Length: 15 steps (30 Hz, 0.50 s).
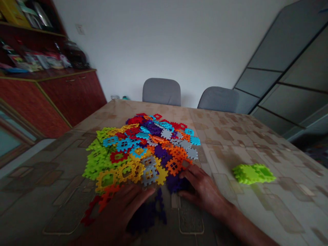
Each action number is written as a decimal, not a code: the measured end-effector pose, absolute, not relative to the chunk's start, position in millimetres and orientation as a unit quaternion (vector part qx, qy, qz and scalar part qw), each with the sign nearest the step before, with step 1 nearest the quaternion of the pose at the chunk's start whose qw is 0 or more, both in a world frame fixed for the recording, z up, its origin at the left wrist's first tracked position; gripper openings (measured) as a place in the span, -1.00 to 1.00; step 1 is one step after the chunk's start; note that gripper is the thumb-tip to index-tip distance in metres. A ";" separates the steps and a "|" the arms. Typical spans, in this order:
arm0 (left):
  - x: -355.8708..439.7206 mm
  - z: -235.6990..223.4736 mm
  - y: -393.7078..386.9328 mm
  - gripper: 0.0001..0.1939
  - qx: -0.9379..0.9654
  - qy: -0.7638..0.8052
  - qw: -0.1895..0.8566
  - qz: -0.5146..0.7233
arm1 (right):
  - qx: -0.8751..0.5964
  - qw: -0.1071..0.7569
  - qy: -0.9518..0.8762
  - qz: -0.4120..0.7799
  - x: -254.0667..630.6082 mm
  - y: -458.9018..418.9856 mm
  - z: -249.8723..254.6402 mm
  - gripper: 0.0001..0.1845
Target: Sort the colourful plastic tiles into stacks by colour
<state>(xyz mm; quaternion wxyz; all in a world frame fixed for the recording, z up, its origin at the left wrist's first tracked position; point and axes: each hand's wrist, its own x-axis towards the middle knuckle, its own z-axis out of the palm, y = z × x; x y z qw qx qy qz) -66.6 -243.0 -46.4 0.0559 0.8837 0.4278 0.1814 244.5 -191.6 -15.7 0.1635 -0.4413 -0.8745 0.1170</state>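
Note:
A heap of interlocking plastic building pieces [125, 172] in several colours lies on the table in front of me. My left hand [128, 201] is at the heap's near edge, fingers stretched out, close to yellow and grey pieces. Dark purple pieces [160, 208] lie beside and partly under it, and a red piece [91, 212] shows to its left. My right hand [201, 186] is at the heap's near right side. Its thumb and fingers are bent around a purple piece [175, 183], close to an orange piece [174, 166].
A block of joined lime-green pieces [253, 173] sits apart on the right of the patterned table [256, 143]. Two grey chairs [161, 91] stand behind the far edge. A reddish wooden cabinet [71, 97] with bottles and packages is at the left.

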 end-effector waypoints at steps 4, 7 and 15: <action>-66.5 -33.7 -245.0 -0.03 0.895 0.410 0.084 0.154 | -0.444 0.151 -0.878 0.098 249.6 -187.9 -12.4 -0.62; -66.5 -27.5 -246.2 -0.02 0.903 0.390 0.097 0.155 | -0.438 0.139 -0.882 0.105 256.6 -186.6 -4.7 -0.62; -63.8 -36.8 -246.7 -0.21 0.888 0.415 0.113 0.161 | -0.442 0.098 -0.884 0.118 259.2 -193.7 7.2 -0.50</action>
